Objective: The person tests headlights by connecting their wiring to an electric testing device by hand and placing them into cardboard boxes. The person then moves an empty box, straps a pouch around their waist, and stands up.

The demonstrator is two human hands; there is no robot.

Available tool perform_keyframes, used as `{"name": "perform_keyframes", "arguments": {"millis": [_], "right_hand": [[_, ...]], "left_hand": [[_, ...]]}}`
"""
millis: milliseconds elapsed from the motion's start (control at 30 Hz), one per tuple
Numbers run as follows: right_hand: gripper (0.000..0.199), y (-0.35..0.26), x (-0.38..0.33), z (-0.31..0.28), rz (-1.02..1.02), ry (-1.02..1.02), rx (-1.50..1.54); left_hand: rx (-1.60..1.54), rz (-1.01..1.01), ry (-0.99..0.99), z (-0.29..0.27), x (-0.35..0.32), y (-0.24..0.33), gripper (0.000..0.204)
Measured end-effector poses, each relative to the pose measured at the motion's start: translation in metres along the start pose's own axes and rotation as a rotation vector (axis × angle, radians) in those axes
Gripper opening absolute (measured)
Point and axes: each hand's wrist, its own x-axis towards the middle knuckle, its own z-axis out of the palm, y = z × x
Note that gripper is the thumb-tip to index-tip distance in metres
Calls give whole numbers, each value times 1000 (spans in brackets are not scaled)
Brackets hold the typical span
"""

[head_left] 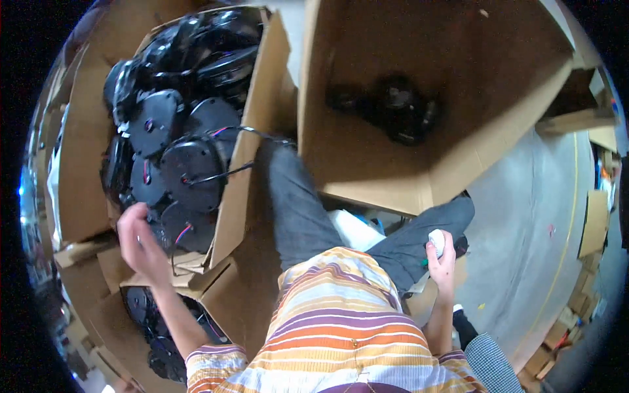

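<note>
White object (436,241): head view, in the right hand over the right leg (406,242); kind unclear.
Right hand (445,262): fingers closed around it.
Left hand (137,241): blurred, loosely open, empty, near black round parts (193,164).
Left carton (267,78): holds these parts; wire (262,135) crosses its wall.
Right carton (478,65): black items (401,108) at bottom.

No legible text or labels anywhere.
</note>
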Motion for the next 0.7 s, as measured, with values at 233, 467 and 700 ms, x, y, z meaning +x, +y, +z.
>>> {"name": "perform_keyframes", "arguments": {"millis": [233, 467, 700], "right_hand": [[26, 41, 0, -23, 173, 182, 171], [35, 79, 10, -29, 423, 161, 240], [32, 77, 36, -31, 762, 11, 356]], "left_hand": [[-518, 178, -858, 242, -32, 123, 10], [-445, -26, -1070, 530, -73, 90, 25], [-47, 7, -1125, 724, -101, 49, 26]]}}
